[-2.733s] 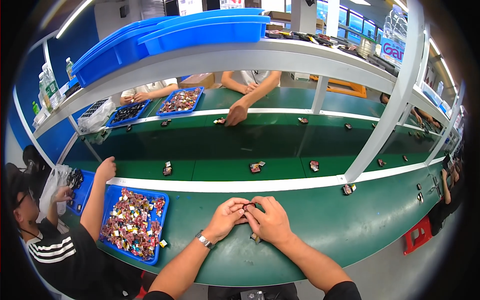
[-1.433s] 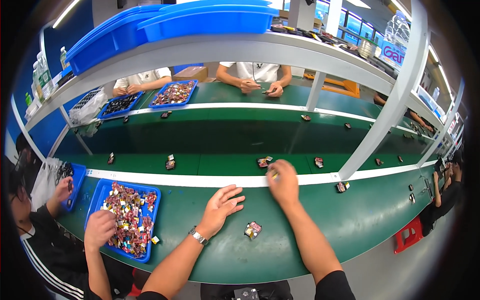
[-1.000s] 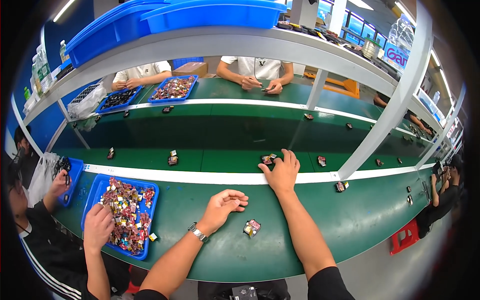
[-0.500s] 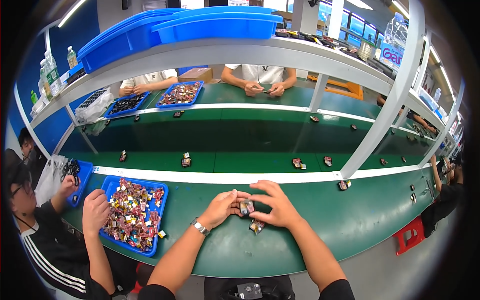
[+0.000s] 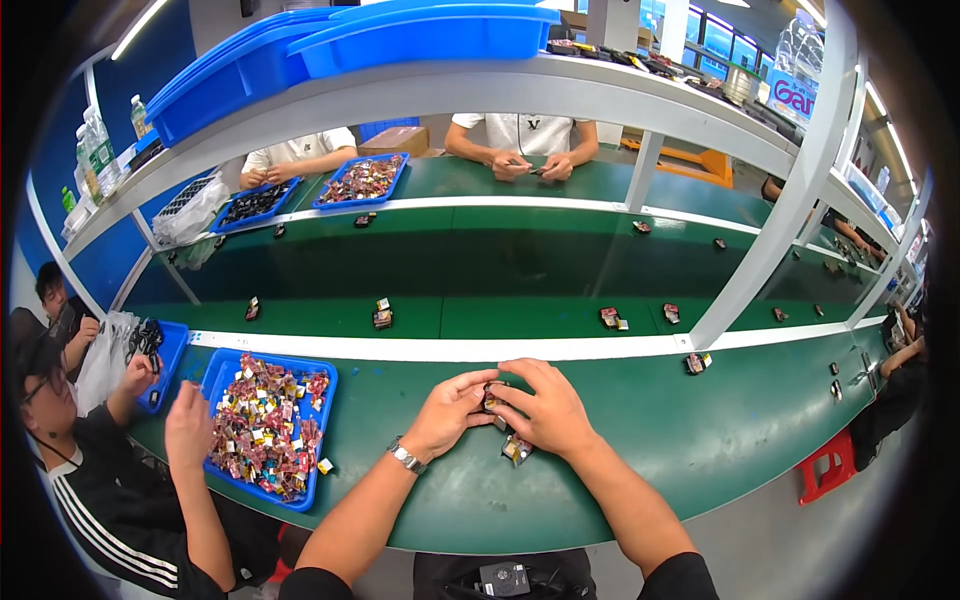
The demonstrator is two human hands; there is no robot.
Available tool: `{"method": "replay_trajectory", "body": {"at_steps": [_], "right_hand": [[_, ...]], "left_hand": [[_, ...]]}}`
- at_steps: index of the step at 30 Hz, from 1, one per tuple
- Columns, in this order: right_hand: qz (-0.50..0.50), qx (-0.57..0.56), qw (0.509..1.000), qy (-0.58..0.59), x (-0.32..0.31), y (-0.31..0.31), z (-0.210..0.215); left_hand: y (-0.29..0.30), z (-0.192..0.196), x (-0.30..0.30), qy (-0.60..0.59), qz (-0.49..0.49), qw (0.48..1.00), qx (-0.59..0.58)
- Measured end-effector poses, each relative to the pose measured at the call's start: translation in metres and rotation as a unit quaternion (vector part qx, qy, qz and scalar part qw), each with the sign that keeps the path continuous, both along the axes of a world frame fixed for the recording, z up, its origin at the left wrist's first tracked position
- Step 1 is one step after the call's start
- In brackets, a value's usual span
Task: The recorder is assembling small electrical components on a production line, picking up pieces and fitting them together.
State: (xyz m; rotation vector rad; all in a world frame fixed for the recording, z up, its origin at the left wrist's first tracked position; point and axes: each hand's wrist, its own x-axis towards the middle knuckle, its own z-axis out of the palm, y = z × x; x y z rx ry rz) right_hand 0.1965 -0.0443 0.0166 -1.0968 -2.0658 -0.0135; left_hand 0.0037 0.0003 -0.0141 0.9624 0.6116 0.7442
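Observation:
My left hand (image 5: 446, 414) is closed around the side of a small electronic module (image 5: 492, 399), dark with reddish and pale parts and mostly covered by fingers. From the other side, my right hand (image 5: 541, 408) presses its fingertips onto the same module. Just below the right hand, a second small module (image 5: 517, 449) with a dark casing and a silvery part lies on the green table (image 5: 600, 480). Left of my arms stands a blue tray (image 5: 329, 420) heaped with small reddish, white and yellow electronic pieces.
A co-worker's hand (image 5: 188, 425) is raised beside the blue tray. Ahead, a white rail (image 5: 430, 349) borders a green conveyor belt (image 5: 520, 320) carrying several scattered modules. A white post (image 5: 745, 240) rises at right. Overhead, a shelf holds blue bins (image 5: 430, 45).
My right fingers have come down from a spread pose onto the module, which is now mostly covered. The co-worker's hand near the tray has moved slightly left. The view has shifted a little.

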Motion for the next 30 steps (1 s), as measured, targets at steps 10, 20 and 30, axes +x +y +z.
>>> {"method": "replay_trajectory", "body": {"at_steps": [10,20,30], "right_hand": [[0.01,0.028,0.998,-0.052,-0.003,0.009,-0.007],[0.029,-0.047,0.998,0.028,0.003,0.009,-0.005],[0.032,-0.08,0.994,0.064,0.003,0.006,-0.003]], "left_hand": [[-0.002,-0.005,0.006,0.007,0.035,0.999,0.016],[-0.001,-0.003,0.003,0.002,0.007,1.0,0.021],[0.001,-0.005,-0.001,-0.024,-0.041,0.998,0.031]]}}
